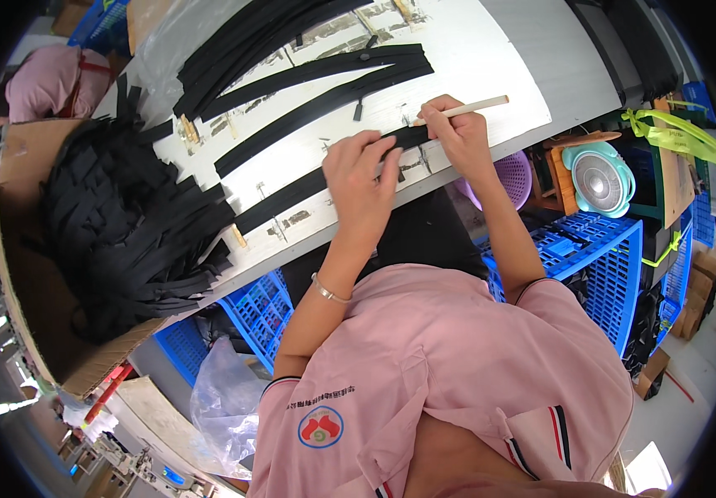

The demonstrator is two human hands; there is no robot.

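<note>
A long black zipper strip (283,202) lies along the near edge of the white board (491,50). My left hand (359,176) rests on this strip with its fingers bent and spread, pressing it against the board. In my right hand (457,137) is a pale, slim pencil (484,106), pinched between thumb and fingers, its point at the strip's right end. Beyond them, two more black zipper strips (308,123) lie joined in a narrow V, with a small dark pull (359,109) beside them. The pencil's tip is partly hidden by my fingers.
A cardboard box (30,166) full of black strips (117,224) stands left of the board. More strips (241,41) are piled at its far side. At right are a purple basket (514,178), a teal fan (598,178) and blue crates (598,249). A person in pink (52,83) bends at far left.
</note>
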